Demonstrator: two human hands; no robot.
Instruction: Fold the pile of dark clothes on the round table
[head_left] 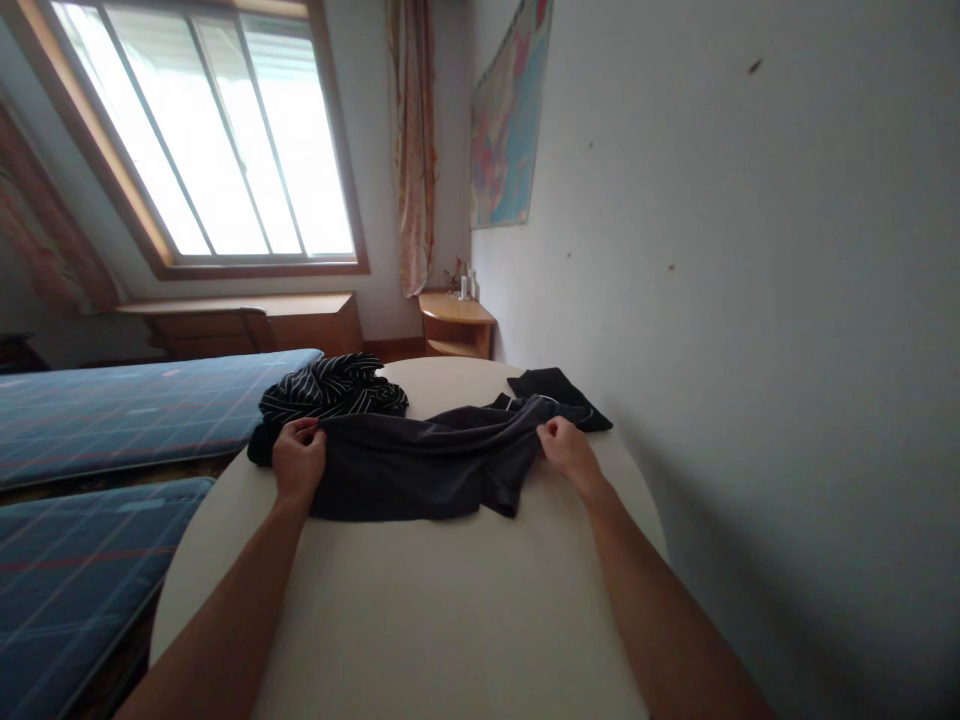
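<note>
Currently we've got 1 dark grey garment (409, 465) spread sideways between our 2 hands, over the middle of the round cream table (450, 620). Left hand (300, 452): fingers closed on its upper left corner. Right hand (566, 450): pinching the fabric at the right end. Hands well apart; upper edge runs between them with a few long creases. We can't tell how much of it is lifted off the tabletop. Short flap hangs toward us, nearer the right hand.

Behind the left hand we see a crumpled black-and-white striped cloth (334, 387). Behind the right, a black cloth (559, 388) lies at the table's far right. Thin white edging shows between it and the grey piece; we can't tell whose. Off left: 2 blue plaid mattresses (150, 405).
</note>
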